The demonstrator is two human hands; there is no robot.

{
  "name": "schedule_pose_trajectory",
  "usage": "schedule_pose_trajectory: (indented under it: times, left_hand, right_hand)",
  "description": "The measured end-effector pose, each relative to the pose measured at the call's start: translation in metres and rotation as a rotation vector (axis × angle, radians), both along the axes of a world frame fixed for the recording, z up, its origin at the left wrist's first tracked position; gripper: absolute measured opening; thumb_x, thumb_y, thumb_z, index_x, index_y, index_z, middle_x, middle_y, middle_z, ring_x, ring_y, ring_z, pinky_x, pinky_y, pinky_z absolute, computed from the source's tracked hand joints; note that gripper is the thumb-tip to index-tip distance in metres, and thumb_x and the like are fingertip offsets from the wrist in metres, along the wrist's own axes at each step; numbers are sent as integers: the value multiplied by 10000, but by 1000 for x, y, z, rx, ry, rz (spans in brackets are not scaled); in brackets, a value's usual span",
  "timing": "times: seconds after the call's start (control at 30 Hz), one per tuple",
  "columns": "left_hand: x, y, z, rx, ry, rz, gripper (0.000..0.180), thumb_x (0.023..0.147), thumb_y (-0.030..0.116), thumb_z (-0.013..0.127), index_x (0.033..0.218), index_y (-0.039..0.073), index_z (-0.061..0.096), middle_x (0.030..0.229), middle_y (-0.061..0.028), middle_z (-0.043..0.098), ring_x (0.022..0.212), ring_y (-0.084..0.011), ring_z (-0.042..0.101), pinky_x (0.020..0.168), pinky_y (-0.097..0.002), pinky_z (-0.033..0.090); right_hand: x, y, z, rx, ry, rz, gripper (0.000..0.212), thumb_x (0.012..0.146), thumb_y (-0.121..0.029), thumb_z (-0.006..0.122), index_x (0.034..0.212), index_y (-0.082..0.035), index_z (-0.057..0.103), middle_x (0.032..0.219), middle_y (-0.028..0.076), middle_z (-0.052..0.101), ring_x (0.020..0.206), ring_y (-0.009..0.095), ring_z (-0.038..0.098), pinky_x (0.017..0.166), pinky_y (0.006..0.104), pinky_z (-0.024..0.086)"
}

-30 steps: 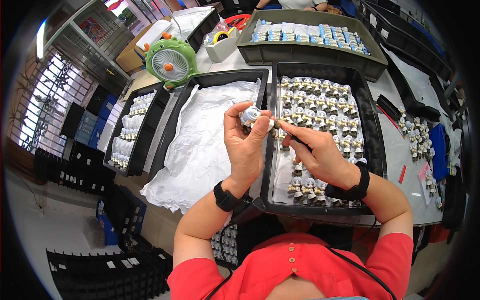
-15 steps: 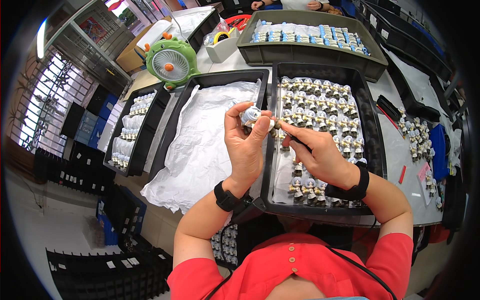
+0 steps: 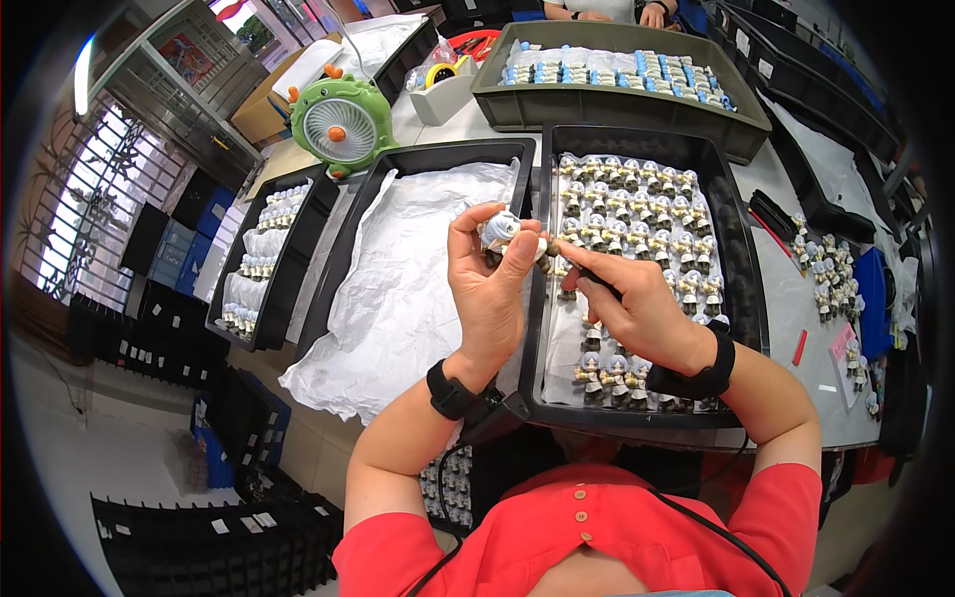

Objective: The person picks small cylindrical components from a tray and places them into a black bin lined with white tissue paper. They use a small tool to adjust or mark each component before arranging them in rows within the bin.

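My left hand (image 3: 487, 284) pinches a small figurine (image 3: 500, 228) with pale blue-white hair between thumb and fingers. It is held up over the gap between two black trays, head toward my left palm and dark feet toward the right. My right hand (image 3: 629, 303) is closed round a slim dark pen-like tool (image 3: 600, 276). The tool's front end meets or nearly touches the figurine's lower end; the tip is too small to make out. Beneath my right hand, a black tray (image 3: 753, 328) holds rows of similar figurines (image 3: 637, 204).
To the left is a black tray (image 3: 328, 269) lined with crumpled white paper (image 3: 398, 269). Beyond it stand a narrower tray (image 3: 261, 343) of figurines and a green fan (image 3: 341, 124). An olive tray (image 3: 617, 117) sits at the back. Loose figurines (image 3: 831, 274) lie right. Another person's hands (image 3: 654, 14) show beyond.
The figurine has turned slightly in my left hand, and my right hand with the tool has shifted a little. At the back, the other person's hands have moved right.
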State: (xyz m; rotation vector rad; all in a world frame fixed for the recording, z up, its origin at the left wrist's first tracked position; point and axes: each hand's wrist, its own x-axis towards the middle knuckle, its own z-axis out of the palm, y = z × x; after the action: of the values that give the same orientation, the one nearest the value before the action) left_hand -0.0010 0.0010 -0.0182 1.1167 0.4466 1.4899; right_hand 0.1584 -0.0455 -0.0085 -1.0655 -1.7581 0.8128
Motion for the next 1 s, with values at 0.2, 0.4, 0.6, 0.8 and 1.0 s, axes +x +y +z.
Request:
schedule_pose_trajectory:
  times: [0.2, 0.4, 0.6, 0.8, 1.0]
  left_hand:
    - [1, 0, 1, 1, -6, -8, 361, 860, 62, 612, 1162, 100, 418, 1171, -54, 443, 1005, -175, 569, 823, -308, 506]
    - [0, -1, -2, 1, 12, -64, 363, 860, 54, 607, 1166, 100, 417, 1172, -65, 453, 975, -179, 582, 815, -313, 513]
    - [0, -3, 0, -8, 89, -144, 341, 874, 64, 586, 1169, 99, 418, 1150, -75, 491, 916, -189, 604, 764, -291, 520]
    - [-1, -4, 7, -97, -32, -194, 333, 877, 57, 578, 1167, 97, 421, 1154, -77, 484, 921, -196, 607, 775, -298, 519]
    - [-5, -3, 7, -72, -17, -189, 340, 868, 39, 584, 1169, 84, 433, 1123, -67, 482, 922, -172, 603, 807, -305, 515]
  right_hand:
    - [1, 2, -5, 60, 15, -19, 356, 853, -1, 516, 1209, -9, 527, 826, 105, 661, 541, 104, 554, 527, 251, 472]
    - [1, 1, 7, -258, 174, -21, 231, 878, -141, 565, 1057, 5, 567, 725, 53, 627, 545, 52, 526, 476, 213, 425]
    - [7, 8, 4, -378, 338, 47, 189, 894, -211, 571, 911, -23, 558, 669, 3, 573, 506, 38, 473, 442, 190, 373]
    - [34, 8, 33, -290, 607, -8, 231, 953, -281, 471, 845, -81, 513, 642, -12, 507, 475, 33, 404, 413, 172, 301]
    - [117, -11, 90, -34, 606, -286, 228, 950, -292, 476, 847, -89, 491, 669, -16, 490, 451, 8, 363, 395, 152, 265]
